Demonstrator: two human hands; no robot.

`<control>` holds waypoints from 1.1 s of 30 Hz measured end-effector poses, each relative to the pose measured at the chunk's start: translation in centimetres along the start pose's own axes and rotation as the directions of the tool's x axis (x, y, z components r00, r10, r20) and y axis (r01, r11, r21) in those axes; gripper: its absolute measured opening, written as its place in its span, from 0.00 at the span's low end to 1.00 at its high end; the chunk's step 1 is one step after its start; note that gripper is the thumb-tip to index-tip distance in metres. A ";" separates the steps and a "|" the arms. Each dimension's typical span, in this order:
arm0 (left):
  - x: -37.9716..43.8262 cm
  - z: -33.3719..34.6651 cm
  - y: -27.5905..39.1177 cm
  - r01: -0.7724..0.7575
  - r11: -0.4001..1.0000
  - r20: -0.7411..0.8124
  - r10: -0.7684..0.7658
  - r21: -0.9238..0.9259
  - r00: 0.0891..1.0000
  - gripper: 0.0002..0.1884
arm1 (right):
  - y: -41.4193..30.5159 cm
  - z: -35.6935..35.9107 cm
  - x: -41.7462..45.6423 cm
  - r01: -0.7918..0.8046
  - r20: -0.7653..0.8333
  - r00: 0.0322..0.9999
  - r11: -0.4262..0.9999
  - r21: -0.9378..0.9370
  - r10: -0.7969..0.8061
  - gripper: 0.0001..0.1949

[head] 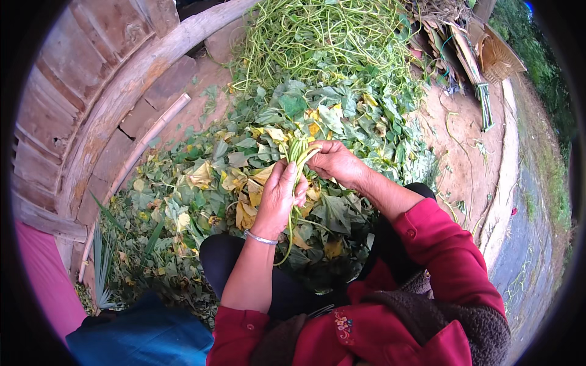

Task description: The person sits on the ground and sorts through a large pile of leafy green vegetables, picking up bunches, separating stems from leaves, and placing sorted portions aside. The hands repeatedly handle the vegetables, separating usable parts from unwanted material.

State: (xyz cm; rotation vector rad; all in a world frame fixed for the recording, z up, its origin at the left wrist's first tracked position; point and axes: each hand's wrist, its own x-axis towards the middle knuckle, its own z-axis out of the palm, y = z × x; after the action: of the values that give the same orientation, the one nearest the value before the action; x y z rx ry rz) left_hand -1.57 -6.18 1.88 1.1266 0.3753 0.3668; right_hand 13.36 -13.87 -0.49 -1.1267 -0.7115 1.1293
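Observation:
A bundle of long green stems (298, 148) stands gathered in my left hand (279, 194), which is shut around its lower part. One stem loops down below the wrist, beside a silver bangle (261, 237). At the top of the bundle, my right hand (338, 162) pinches the bent stems between thumb and fingers. Beneath both hands spreads a heap of plucked leaves (247, 155), green with many yellowed ones. Farther off lies a tangled pile of bare green stems (320, 36).
A wooden plank wall (68, 87) and a log beam (151, 68) run along the left. A pole (142, 146) lies on the earth floor there. Blue cloth (146, 334) is at lower left. At upper right are tied sticks (483, 103) and a woven basket (499, 59).

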 end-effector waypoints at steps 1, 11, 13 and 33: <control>0.0 0.1 0.0 -0.002 1.000 0.000 0.002 -0.001 1.000 0.15 | 0.0 -0.1 0.0 0.005 -0.004 1.000 1.000 -0.001 -0.005 0.04; 0.3 0.5 -0.4 -0.001 1.000 -0.020 0.002 0.014 1.000 0.14 | -0.3 -2.0 0.5 -0.036 0.036 0.999 0.993 0.112 0.033 0.05; 0.4 0.4 -0.4 -0.005 1.000 -0.020 0.005 0.012 1.000 0.15 | -0.3 -1.9 0.6 -0.050 0.003 0.999 0.991 0.127 0.050 0.06; 0.8 -1.5 0.3 0.058 0.994 -0.146 -0.044 0.090 0.988 0.18 | -2.4 -1.6 -1.0 -0.181 0.105 0.974 0.968 -0.176 0.201 0.09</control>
State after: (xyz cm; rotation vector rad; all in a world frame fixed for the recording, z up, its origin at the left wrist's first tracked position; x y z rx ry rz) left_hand -1.61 -4.45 1.53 1.1840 0.5521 0.3895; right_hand 15.27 -15.40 1.35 -1.2965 -0.8171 1.3308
